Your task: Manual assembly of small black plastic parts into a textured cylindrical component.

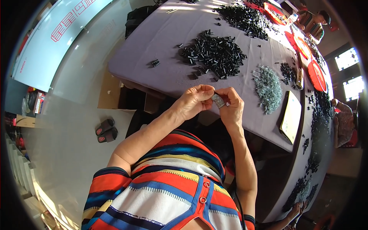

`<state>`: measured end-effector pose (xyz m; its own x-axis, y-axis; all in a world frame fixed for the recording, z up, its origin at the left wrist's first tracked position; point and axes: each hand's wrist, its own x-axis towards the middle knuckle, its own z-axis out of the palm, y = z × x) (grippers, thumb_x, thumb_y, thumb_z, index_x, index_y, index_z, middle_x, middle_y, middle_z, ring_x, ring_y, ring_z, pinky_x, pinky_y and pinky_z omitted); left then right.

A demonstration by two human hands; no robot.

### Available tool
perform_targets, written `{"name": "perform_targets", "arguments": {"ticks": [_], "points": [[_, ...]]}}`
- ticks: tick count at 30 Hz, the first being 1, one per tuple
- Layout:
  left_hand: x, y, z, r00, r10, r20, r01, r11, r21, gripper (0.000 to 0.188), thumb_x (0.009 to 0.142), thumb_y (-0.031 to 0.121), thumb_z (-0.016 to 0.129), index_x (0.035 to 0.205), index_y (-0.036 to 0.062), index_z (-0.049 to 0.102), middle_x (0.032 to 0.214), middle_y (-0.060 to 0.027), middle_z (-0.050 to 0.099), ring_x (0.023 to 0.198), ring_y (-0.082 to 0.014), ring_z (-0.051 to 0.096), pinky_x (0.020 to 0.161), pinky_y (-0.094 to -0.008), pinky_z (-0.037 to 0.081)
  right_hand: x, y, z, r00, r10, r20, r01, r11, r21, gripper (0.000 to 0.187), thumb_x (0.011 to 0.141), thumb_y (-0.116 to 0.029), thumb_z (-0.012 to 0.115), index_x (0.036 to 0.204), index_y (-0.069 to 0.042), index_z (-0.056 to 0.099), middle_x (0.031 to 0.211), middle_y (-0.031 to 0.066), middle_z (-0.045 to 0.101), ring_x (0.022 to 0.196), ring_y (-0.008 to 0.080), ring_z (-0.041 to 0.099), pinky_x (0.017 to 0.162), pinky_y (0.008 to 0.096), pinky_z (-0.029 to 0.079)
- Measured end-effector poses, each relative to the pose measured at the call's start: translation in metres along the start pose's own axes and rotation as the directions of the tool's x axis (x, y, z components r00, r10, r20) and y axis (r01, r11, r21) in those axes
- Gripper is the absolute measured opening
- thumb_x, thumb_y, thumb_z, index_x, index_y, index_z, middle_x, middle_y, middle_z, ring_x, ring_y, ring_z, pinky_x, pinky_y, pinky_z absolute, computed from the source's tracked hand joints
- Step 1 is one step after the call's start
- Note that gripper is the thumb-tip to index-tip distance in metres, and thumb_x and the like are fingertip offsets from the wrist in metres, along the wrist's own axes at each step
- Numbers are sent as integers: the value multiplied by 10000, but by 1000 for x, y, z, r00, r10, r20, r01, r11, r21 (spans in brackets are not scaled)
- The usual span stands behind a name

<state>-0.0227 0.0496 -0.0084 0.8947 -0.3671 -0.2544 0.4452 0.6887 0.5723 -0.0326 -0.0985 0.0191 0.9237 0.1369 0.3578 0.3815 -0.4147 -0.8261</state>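
Observation:
My left hand (194, 102) and my right hand (232, 106) meet just over the near edge of the table, both closed in a pinch. A dark sliver of a small black part (216, 93) shows between the fingertips; most of it is hidden. A grey, speckled wrap (218, 101) covers a digit of the right hand. Beyond my hands lies a heap of short black tube-like parts (214, 55), some with shiny ends. To its right, a pile of small translucent, pale green-grey pieces (268, 90) is spread on the tablecloth.
A phone-like flat device (290, 117) lies at the table's right edge. Red round trays (317, 76) and more black parts (245, 19) are farther off. Another person (312, 23) sits at the far right; a co-worker's hands (297, 210) work lower right. Slippers (106, 130) lie on the floor.

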Motion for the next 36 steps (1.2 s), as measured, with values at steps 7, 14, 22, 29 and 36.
{"name": "perform_targets", "arguments": {"ticks": [7, 14, 22, 29, 36], "points": [[3, 4, -10, 998, -61, -5, 60, 992, -109, 68, 825, 91, 629, 874, 84, 582, 763, -4, 574, 680, -134, 533, 669, -290, 450, 10, 3, -5, 994, 79, 72, -84, 994, 67, 283, 684, 126, 530, 916, -14, 610, 813, 99, 610, 751, 233, 623, 672, 298, 483], [5, 8, -14, 999, -33, -21, 29, 981, -194, 61, 814, 61, 619, 870, 48, 599, 773, -32, 570, 704, -133, 521, 672, -277, 450, 38, 24, 7, 998, -16, 55, 42, 858, -512, 282, 704, 42, 498, 944, -33, 626, 889, 139, 608, 827, 350, 583, 723, 402, 477], [6, 5, -13, 999, -8, -43, 0, 983, -181, 77, 829, 55, 599, 906, 63, 599, 796, -35, 596, 715, -129, 561, 694, -283, 487, 43, 33, 9, 994, -10, 108, 69, 825, -561, 180, 708, -9, 576, 884, -29, 547, 896, 148, 587, 793, 337, 590, 676, 414, 475], [3, 0, -10, 999, 42, -34, -45, 993, -106, 82, 839, 48, 593, 921, 59, 597, 824, -34, 604, 724, -129, 570, 712, -272, 476, 3, 14, -9, 938, 301, 171, -346, 825, 446, 79, 828, 30, 540, 891, 12, 584, 775, 66, 623, 667, 127, 598, 633, 248, 497], [3, -9, 2, 995, 89, 42, -88, 996, -25, 124, 852, 14, 566, 973, 39, 585, 838, -32, 610, 708, -112, 577, 712, -266, 477, -16, 5, -5, 912, 384, 147, -393, 710, 585, 81, 817, 46, 548, 877, 8, 585, 770, 42, 629, 641, 93, 582, 590, 223, 486]]}}
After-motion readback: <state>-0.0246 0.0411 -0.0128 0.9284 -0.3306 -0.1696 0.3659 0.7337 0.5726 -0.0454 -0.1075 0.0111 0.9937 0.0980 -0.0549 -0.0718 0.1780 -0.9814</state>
